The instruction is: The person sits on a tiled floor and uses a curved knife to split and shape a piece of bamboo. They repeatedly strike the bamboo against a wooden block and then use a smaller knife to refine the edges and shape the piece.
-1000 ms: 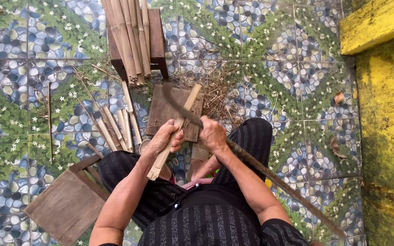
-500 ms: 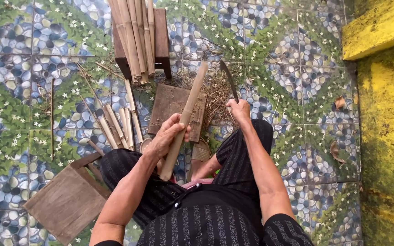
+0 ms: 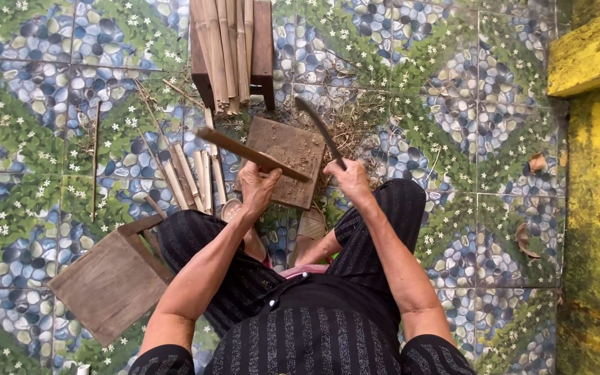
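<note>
My left hand (image 3: 257, 186) grips a bamboo strip (image 3: 244, 151) that lies nearly flat, slanting up to the left over a square wooden block (image 3: 287, 154) on the floor. My right hand (image 3: 351, 180) holds a dark curved knife (image 3: 319, 128) by its handle, blade raised and pointing up-left, apart from the strip. I am seated, with knees in dark striped trousers on either side of the block.
A bundle of bamboo strips (image 3: 225, 48) rests on a small dark wooden stool (image 3: 262, 52) ahead. More cut strips (image 3: 189, 182) lie left of the block. A low wooden stool (image 3: 112, 278) stands at lower left. Shavings litter the patterned tiles; a yellow step (image 3: 595, 52) rises at right.
The left hand has swung the bamboo strip from near upright down to a flat slant. The right hand has moved the knife back toward the block, blade still raised.
</note>
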